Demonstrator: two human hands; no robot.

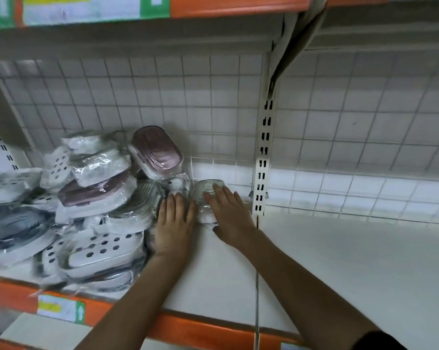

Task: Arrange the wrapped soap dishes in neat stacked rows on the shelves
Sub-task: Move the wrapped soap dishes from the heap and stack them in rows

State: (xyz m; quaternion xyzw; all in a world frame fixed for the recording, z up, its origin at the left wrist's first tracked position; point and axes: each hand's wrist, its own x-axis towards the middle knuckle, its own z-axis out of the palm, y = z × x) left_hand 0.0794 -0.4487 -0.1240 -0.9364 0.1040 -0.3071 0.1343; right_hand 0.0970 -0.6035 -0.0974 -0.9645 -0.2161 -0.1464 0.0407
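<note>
Clear film covers the soap dish (208,192) lying flat near the slotted upright (262,157), on its left against the grid back panel (163,97). The right hand (229,214) presses it with straight fingers; the left hand (174,223), also flat, steadies the heaped pile (87,203) farther left of the upright. Best to square the dish to the back first, then stack. Bare shelf (339,261) lies open right of the upright.
</note>
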